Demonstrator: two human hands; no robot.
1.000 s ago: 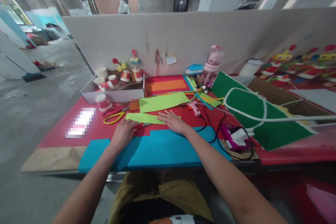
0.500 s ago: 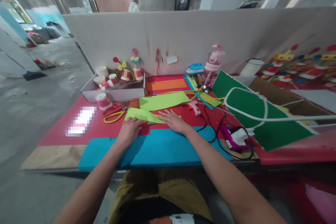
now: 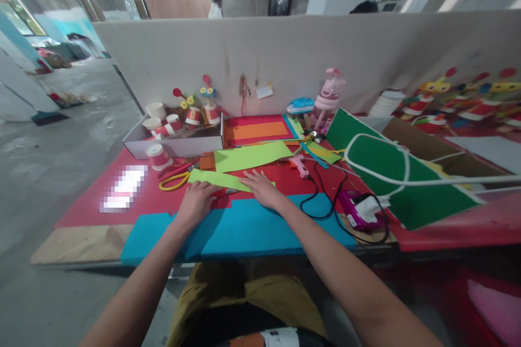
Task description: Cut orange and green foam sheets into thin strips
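Note:
A lime-green paper strip (image 3: pixel 224 178) lies on the red sheet in front of me. My left hand (image 3: pixel 198 199) rests on its near left part, fingers stretched over the paper and thumb to the right. Flat on its right part is my right hand (image 3: pixel 260 187), fingers spread. A small grey piece (image 3: pixel 231 191) lies between the hands, too indistinct to name. Just beyond the strip is a wider lime-green sheet (image 3: pixel 253 156). Yellow-handled scissors (image 3: pixel 174 180) lie left of my left hand, and a pink glue gun (image 3: pixel 300 166) right of my right hand.
Blue sheet (image 3: pixel 240 230) covers the near edge. A white box (image 3: pixel 173 146) with cups and figures stands back left, a red-and-white cup (image 3: pixel 158 157) before it. At right are a purple power adapter (image 3: pixel 360 211), black cord and a green board (image 3: pixel 391 179). A partition (image 3: pixel 260 49) rises behind.
Both hands stay on the lime-green strip with hardly any movement. The whole view has shifted slightly. Beyond the partition, a person appears farther right and a dark rounded shape shows more at the right.

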